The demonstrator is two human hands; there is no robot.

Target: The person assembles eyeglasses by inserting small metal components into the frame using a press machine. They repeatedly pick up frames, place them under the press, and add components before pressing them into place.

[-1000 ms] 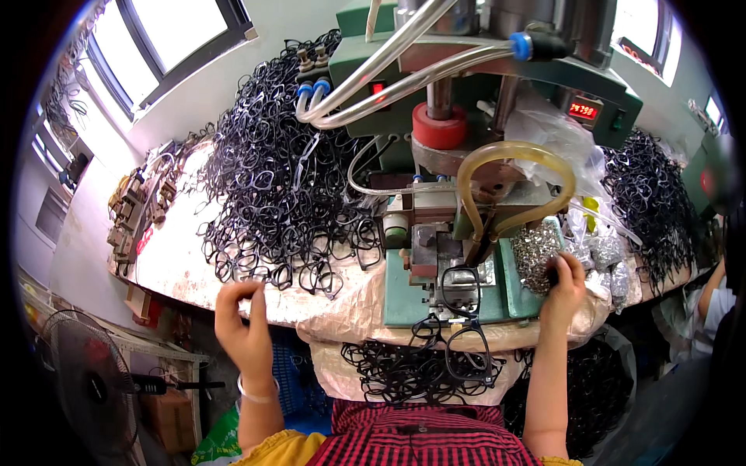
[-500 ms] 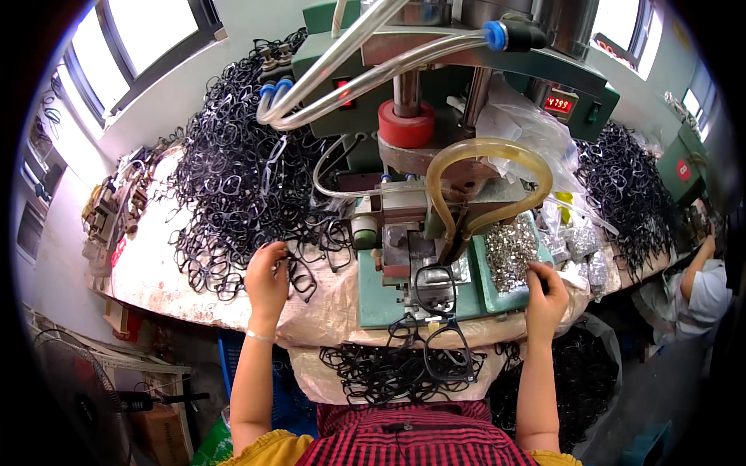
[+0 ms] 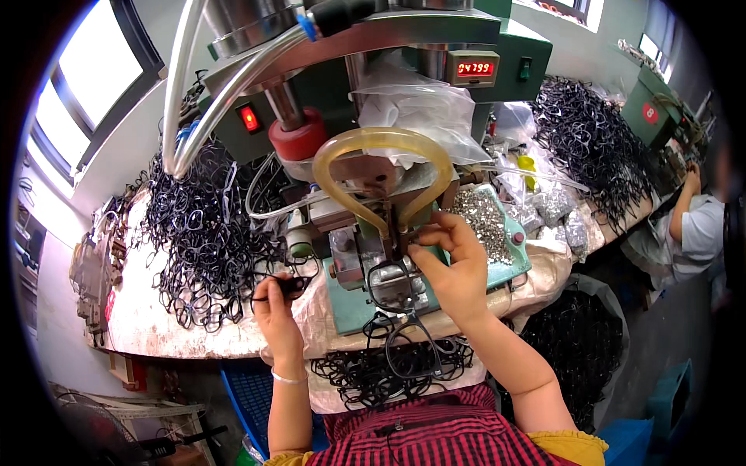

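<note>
My left hand (image 3: pixel 278 314) is closed on a black eyeglass frame (image 3: pixel 295 285), beside the left end of the green press base. My right hand (image 3: pixel 460 268) reaches into the press (image 3: pixel 350 260), thumb and fingers pinched close by the dark tip under the looped yellowish tube (image 3: pixel 381 138). Anything in that pinch is too small to make out. Just below it, a black eyeglass frame (image 3: pixel 371 291) rests at the metal block. Another black frame (image 3: pixel 390 359) hangs under it at the table's front edge. Behind my right hand lies a green tray (image 3: pixel 509 273) of small silvery metal parts (image 3: pixel 480 221).
A large heap of black eyeglass frames (image 3: pixel 206 248) covers the left of the table; another heap (image 3: pixel 594 147) lies back right. More frames (image 3: pixel 365 377) fill the cloth before my lap. Clear hoses (image 3: pixel 233 101) cross the upper left. A co-worker's arm (image 3: pixel 684 206) shows far right.
My right hand has moved from beside the parts tray, left to the press tip. My left hand has closed on an eyeglass frame from the heap's edge. The view has turned right.
</note>
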